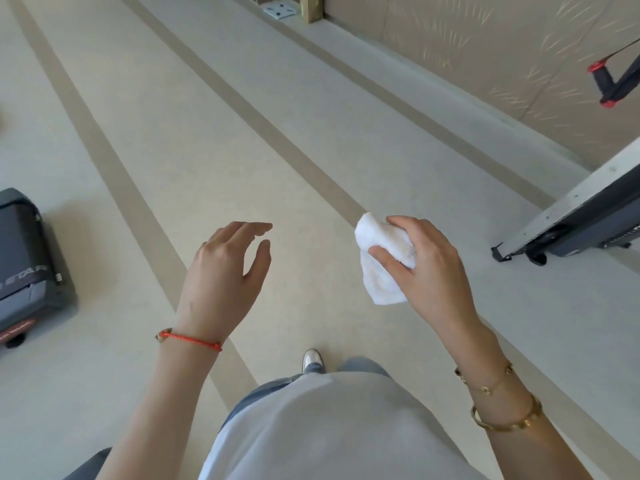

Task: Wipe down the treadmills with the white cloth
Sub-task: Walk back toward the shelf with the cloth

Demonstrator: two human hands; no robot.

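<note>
Down from the head camera, the person is standing on a pale floor [194,161] with darker beige stripes running from about 6 o'clock toward 11 and 12 o'clock.

The right hand [427,268], at about 3 o'clock from the middle of the picture, is gripping the white cloth [379,271]: the thumb and fingers are curling around the bunched upper part, and a loose corner is hanging below the hand, in the air above the floor. The left hand [225,271] is hovering just left of the middle, well apart from the cloth, with its fingers spread loosely and holding nothing. A red string bracelet [190,339] is sitting on the left wrist, and gold bracelets [504,407] are sitting on the right forearm.

At 9 o'clock, the dark grey end of one treadmill [31,268] is showing at the picture edge, with part of some lettering on it. At 3 o'clock, near the right edge, the grey and black end of another treadmill [575,220] is resting on the floor. Neither hand is touching either machine.

At 2 o'clock, a black handle with red ends [604,83] is hanging before the beige wall [485,64]. At 6 o'clock, one light shoe [313,360] is showing under a grey shirt.
</note>
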